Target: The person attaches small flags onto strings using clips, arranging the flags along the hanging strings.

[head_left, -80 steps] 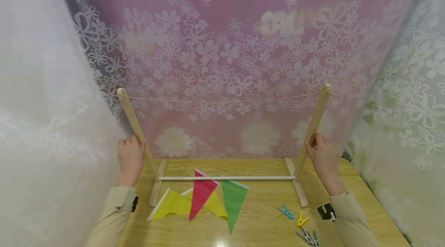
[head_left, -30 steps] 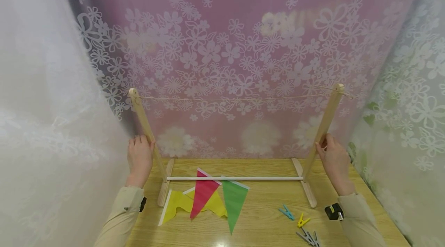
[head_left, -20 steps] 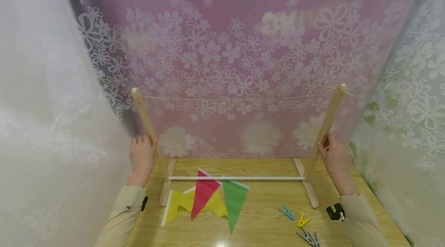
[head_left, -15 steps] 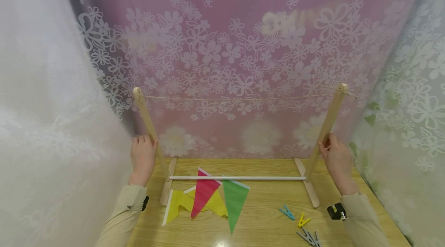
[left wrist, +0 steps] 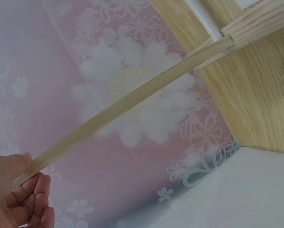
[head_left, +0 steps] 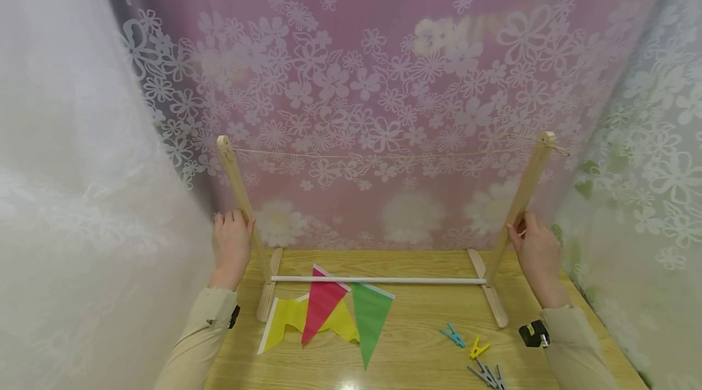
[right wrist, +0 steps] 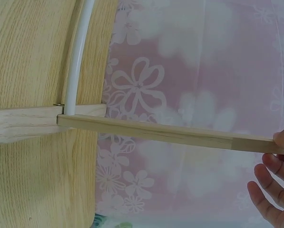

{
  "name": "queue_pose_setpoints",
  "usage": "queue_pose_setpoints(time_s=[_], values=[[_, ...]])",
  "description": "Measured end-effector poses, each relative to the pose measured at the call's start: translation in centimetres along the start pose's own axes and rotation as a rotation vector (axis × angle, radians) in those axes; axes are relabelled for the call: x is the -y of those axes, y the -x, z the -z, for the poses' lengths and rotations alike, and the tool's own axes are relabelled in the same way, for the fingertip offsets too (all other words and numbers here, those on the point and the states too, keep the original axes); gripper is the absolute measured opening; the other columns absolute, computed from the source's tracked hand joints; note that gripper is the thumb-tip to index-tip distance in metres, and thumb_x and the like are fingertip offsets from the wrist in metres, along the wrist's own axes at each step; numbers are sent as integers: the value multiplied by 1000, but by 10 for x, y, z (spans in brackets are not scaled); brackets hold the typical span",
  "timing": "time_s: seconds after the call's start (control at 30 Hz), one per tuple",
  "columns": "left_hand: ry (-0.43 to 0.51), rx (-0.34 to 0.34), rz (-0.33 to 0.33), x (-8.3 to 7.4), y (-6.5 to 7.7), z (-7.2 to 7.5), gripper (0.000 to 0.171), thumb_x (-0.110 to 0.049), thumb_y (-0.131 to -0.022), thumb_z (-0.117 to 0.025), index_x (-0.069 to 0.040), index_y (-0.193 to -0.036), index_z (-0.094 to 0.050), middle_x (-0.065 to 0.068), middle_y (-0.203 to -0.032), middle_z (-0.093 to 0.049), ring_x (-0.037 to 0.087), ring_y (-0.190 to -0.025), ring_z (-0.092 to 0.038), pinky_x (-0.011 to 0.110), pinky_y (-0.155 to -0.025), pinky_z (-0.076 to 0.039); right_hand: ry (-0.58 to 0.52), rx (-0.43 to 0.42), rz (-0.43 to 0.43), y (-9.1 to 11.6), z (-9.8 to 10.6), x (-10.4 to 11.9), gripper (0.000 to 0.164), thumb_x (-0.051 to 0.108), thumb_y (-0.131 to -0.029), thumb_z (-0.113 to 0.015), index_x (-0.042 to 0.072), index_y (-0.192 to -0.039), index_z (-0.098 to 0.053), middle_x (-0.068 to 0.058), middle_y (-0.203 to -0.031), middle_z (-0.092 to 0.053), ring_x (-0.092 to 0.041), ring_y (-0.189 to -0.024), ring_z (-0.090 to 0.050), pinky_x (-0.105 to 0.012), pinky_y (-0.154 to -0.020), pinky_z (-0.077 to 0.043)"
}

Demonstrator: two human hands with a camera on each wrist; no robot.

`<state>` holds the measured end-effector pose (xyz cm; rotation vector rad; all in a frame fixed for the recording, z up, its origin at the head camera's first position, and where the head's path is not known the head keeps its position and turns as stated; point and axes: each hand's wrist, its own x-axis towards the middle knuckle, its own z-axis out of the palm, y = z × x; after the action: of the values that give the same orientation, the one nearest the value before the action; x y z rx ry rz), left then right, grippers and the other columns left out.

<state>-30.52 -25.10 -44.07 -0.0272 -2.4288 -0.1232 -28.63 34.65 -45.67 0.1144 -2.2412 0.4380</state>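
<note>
A wooden stand has a left post (head_left: 237, 180) and a right post (head_left: 529, 180), joined low down by a white crossbar (head_left: 417, 281). A thin string (head_left: 384, 156) runs between the post tops, slightly sagging. My left hand (head_left: 231, 250) grips the left post between thumb and curled fingers, as the left wrist view confirms. On the other side my right hand (head_left: 538, 256) pinches the right post, its other fingers spread loosely in the right wrist view. Near the crossbar lie a pink pennant (head_left: 322, 304), a green pennant (head_left: 371, 320) and yellow pennants (head_left: 282, 320), partly overlapping.
Blue (head_left: 453, 334), yellow (head_left: 478, 347) and grey clothespins (head_left: 487, 373) lie at the front right of the wooden table (head_left: 417, 341). A flowered pink curtain (head_left: 362, 91) hangs behind, with pale sheets at both sides.
Both hands and the stand have shifted to the right together. The left yellow pennant's end has moved right and the cloth has buckled. The clothespins stay put.
</note>
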Motion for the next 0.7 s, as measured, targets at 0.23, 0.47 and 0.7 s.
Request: queue_pose_setpoints(time_s=[0.23, 0.47, 0.7], values=[[-16, 12, -4, -2, 0, 2, 36, -20, -96, -71, 14, -100, -58, 28, -90, -63, 45, -91, -57, 52, -102, -43, 3, -3, 2, 1, 3, -1, 26, 4, -87, -79, -3, -92, -54, -22, -73, -61, -38, -55, -58, -44, -39, -38], [-25, 17, -18, -3, 1, 2, 37, -20, -96, -73, 13, -99, -58, 27, -88, -63, 43, -87, -58, 50, -97, -45, 12, -22, 9, 5, 7, -4, 27, 2, -85, -80, -2, -90, -53, -21, -72, -60, -37, -52, -57, -39, -38, -35], [-29, -3, -39, -1, 3, 2, 37, -21, -96, -72, 13, -99, -59, 27, -87, -63, 44, -86, -58, 50, -96, -45, 18, -21, -5, 9, 9, -5, 27, 4, -87, -79, -2, -90, -53, -21, -73, -60, -38, -56, -59, -44, -39, -38]])
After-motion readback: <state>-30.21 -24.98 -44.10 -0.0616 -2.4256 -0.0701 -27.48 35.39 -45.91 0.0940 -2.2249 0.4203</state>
